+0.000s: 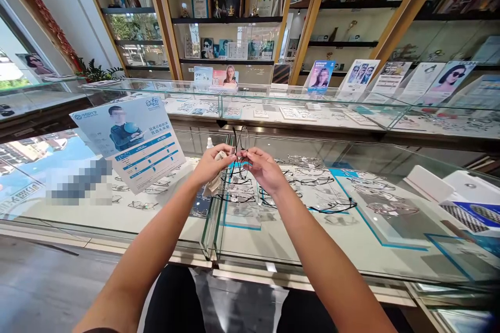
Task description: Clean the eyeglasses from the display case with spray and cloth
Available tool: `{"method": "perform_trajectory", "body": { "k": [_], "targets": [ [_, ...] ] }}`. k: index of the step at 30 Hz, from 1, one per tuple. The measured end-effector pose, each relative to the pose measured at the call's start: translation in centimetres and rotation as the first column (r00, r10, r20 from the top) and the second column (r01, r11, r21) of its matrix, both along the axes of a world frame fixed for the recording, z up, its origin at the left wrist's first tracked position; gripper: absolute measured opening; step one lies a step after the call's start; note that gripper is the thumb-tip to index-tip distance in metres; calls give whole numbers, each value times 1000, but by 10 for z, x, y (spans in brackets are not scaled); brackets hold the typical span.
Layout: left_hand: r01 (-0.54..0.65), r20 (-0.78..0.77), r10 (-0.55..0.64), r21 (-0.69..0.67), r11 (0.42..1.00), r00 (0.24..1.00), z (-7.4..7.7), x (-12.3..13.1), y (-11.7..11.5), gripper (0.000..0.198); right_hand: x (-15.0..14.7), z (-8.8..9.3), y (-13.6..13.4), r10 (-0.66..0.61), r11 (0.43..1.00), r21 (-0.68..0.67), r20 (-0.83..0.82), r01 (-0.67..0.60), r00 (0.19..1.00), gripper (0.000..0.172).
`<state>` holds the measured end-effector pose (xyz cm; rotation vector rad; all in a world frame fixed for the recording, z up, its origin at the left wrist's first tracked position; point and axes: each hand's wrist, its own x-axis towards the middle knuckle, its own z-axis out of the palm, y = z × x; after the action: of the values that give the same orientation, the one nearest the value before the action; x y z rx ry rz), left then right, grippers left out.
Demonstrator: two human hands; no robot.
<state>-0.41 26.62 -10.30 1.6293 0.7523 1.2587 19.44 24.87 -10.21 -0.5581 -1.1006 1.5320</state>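
Note:
A pair of thin dark-framed eyeglasses [245,139] is held up between my two hands above the glass display case. My left hand [208,167] pinches the frame at its left side and also has a crumpled pale cloth [213,186] bunched in its fingers. From the other side, my right hand [266,167] grips the eyeglasses between thumb and fingertips. The fingers partly hide the lower part of the frame. Just behind my left hand stands a small white-capped bottle [210,142], mostly covered by that hand.
Rows of eyeglasses [322,181] lie inside the glass case [281,255] below. A printed sign [130,145] stands on the left, an open white box [463,187] on the right. A second glass counter [250,88] and shelves [228,20] are behind.

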Motion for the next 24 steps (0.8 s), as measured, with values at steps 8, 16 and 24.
{"method": "perform_trajectory", "body": {
  "k": [8, 16, 24],
  "targets": [
    [-31, 67, 42, -146, 989, 997, 5, -12, 9, 34, 3, 1, -1, 38, 999, -6, 36, -38, 999, 26],
    [200, 371, -80, -296, 934, 925, 9, -43, 28, 38, 10, -1, 6, 120, 991, -70, 54, -116, 991, 26],
    [165, 444, -2, -328, 930, 896, 7, -48, 29, 38, 9, 1, 3, 173, 984, -54, 19, -171, 985, 26]
  ]
}}
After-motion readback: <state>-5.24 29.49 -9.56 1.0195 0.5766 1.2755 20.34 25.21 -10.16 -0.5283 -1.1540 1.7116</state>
